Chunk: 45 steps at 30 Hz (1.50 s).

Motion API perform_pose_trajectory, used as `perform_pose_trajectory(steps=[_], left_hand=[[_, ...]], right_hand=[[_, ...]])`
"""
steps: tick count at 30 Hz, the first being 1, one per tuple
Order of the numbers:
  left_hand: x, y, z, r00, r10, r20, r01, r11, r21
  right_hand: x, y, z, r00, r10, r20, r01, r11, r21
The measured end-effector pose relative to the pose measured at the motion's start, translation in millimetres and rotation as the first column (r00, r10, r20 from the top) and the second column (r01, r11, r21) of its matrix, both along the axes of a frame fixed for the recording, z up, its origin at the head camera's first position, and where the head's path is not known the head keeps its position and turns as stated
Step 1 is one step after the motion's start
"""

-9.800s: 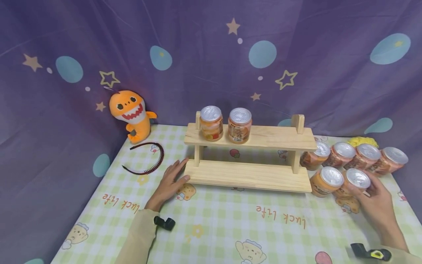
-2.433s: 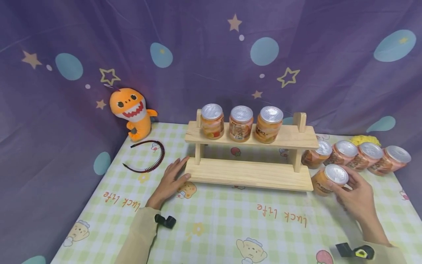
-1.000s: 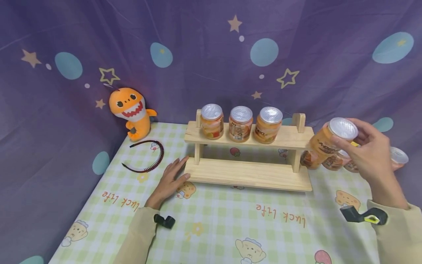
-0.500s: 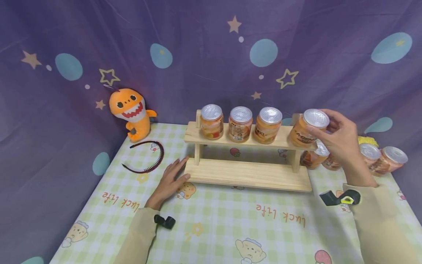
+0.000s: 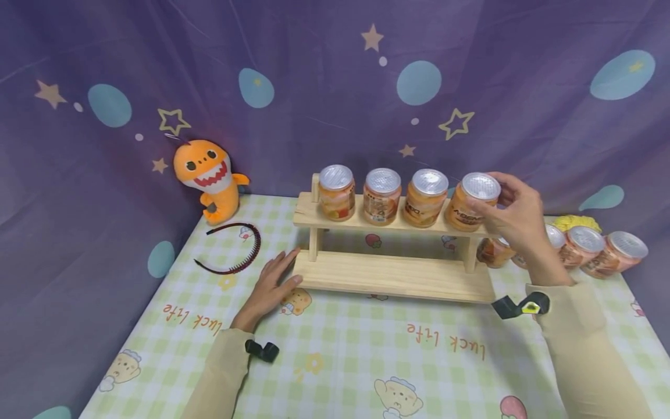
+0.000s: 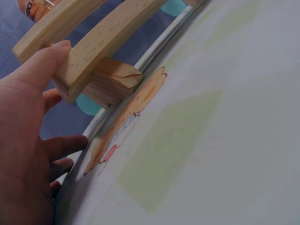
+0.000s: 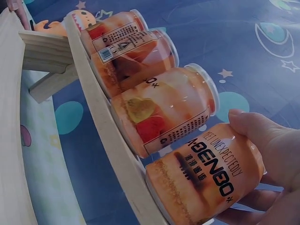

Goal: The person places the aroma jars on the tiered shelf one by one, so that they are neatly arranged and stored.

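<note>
The backdrop at twelve o'clock is purple-blue, patterned with teal ovals, tan stars and yellow star outlines; the tablecloth at six is green-and-white check with orange-red lettering and cartoon bears; the sleeves at seven and four are pale beige. Towards five o'clock the shelf shows pale yellow, grained wood; at three, the jar in the right hand is orange with black lettering and a silver lid, and a bundle beyond is bright yellow; past nine, the shark toy is orange and white with a red mouth.
</note>
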<state>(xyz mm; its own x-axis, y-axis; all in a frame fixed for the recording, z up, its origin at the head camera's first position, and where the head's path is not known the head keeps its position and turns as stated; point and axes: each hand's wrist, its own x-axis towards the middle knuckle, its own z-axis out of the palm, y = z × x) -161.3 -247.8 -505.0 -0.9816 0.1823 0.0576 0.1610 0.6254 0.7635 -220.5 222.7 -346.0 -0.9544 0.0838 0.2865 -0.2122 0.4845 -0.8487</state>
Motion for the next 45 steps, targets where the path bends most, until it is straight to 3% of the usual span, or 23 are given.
perform_pose_trajectory(steps=[8, 21, 30, 35, 39, 43, 45], left_hand=[[-1.1, -0.1, -0.4, 1.0, -0.005, -0.006, 0.005, 1.0, -0.006], [-0.6, -2.0, -1.6, 1.0, -0.002, -0.009, 0.002, 1.0, -0.006], [-0.2, -0.4, 0.6, 1.0, -0.008, -0.015, 0.008, 1.0, -0.01], [-0.2, -1.0, 0.4, 1.0, -0.006, -0.022, 0.006, 1.0, -0.005], [-0.7, -1.4, -2.5, 1.0, -0.004, -0.022, 0.004, 1.0, -0.012], [-0.9, -1.2, -3.5, 1.0, -0.004, -0.019, 0.004, 1.0, -0.011], [-1.0, -0.9, -2.8, 1.0, -0.004, -0.02, 0.004, 1.0, -0.006]], right_hand=[[-3.3, 2, -3.0, 1.0, 0.004, 0.013, -0.004, 1.0, 0.02], [2.2, 6, 4.0, 0.991, 0.055, 0.125, -0.068, 0.992, 0.103], [8.2, 30, -0.3, 0.999, 0.037, 0.03, -0.038, 0.999, 0.018], [13.8, 52, -0.5, 0.999, 0.033, 0.004, -0.032, 0.992, -0.121], [19.3, 74, -2.6, 1.0, -0.017, -0.013, 0.014, 0.98, -0.2], [24.8, 99, -6.9, 0.989, -0.145, 0.01, 0.145, 0.981, -0.132], [27.2, 111, -10.0, 0.974, -0.227, 0.024, 0.228, 0.972, -0.062]])
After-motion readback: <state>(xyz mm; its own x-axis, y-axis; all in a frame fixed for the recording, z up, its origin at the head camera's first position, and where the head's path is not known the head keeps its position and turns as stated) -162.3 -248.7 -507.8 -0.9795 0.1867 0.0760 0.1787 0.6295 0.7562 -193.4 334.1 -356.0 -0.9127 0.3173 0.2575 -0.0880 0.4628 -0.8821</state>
